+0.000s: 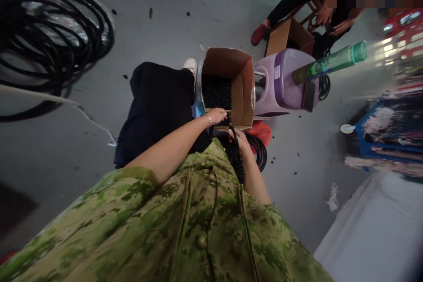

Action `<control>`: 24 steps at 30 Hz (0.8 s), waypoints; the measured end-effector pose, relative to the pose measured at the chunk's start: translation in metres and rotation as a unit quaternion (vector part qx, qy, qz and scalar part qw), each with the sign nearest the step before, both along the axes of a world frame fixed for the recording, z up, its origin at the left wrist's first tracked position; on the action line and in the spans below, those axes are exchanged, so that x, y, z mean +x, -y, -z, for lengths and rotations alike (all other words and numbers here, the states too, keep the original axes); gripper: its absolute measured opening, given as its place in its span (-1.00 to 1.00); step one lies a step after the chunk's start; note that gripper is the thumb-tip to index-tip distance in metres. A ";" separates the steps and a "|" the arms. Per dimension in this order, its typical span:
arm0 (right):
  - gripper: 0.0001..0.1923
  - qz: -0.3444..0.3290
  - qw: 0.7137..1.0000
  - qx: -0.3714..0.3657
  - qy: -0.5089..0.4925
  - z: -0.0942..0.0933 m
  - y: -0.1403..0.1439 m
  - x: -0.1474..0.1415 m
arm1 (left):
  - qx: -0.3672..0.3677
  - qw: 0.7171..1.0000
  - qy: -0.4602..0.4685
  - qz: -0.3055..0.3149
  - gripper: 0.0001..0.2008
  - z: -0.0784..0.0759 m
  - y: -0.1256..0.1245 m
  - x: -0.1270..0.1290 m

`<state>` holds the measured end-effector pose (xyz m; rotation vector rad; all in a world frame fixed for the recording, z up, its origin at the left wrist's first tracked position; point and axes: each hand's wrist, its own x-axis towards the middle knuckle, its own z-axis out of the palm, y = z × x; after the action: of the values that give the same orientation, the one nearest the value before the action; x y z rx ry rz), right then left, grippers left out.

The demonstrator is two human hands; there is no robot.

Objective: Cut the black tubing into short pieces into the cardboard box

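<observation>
My left hand [217, 116] is closed over the near edge of a cardboard box [243, 103], pinching a thin black strip that is mostly hidden by the fingers. Close beside it, my right hand [240, 139] is wrapped around black-handled scissors [235, 135], whose blades point toward the left fingertips. Inside the open box lies a heap of small black pieces [216, 90]. A coil of black cord-like strip [261, 150] rests by my right wrist, partly covered by my arm.
A purple plastic stool [280, 80] beside the box bears a green bottle [330, 64] and a dark phone [308, 96]. A large black coil [59, 31] lies at left. Another person's hands [325, 16] work near a second box [279, 39]. Black scraps dot the floor.
</observation>
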<state>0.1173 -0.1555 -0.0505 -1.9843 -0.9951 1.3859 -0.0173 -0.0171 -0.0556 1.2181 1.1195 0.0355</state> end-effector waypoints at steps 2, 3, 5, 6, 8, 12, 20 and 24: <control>-0.46 0.000 1.000 0.001 -0.006 -0.001 0.000 -0.001 | 0.008 1.000 -0.003 0.008 -0.76 -0.002 0.000 -0.001; -0.46 0.001 1.000 0.001 -0.009 -0.001 0.000 -0.001 | 0.012 1.000 -0.004 0.012 -0.76 -0.003 0.000 -0.001; -0.46 0.005 1.000 0.000 -0.016 -0.001 0.001 -0.002 | 0.018 1.000 -0.003 0.018 -0.76 -0.003 0.000 -0.002; -0.46 0.007 1.000 0.000 -0.017 -0.002 0.001 -0.003 | 0.020 1.000 -0.003 0.021 -0.75 -0.003 0.000 -0.002; -0.45 0.010 1.000 0.001 -0.018 -0.001 0.002 -0.003 | 0.020 0.999 -0.001 0.026 -0.76 -0.003 0.000 -0.002; -0.45 0.021 1.000 -0.001 -0.020 0.000 0.004 -0.005 | 0.017 0.999 0.010 0.026 -0.77 0.000 0.001 -0.001; -0.47 0.018 1.000 -0.023 0.009 0.000 0.000 -0.008 | 0.039 0.998 0.011 0.049 -0.76 0.004 0.001 0.001; -0.51 -0.003 0.997 -0.025 0.071 0.003 -0.002 -0.008 | 0.030 0.999 0.012 0.041 -0.77 0.006 0.000 0.000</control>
<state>0.1091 -0.1535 -0.0535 -2.1432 -1.0369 1.3005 -0.0170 -0.0171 -0.0612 1.3140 1.0521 0.0220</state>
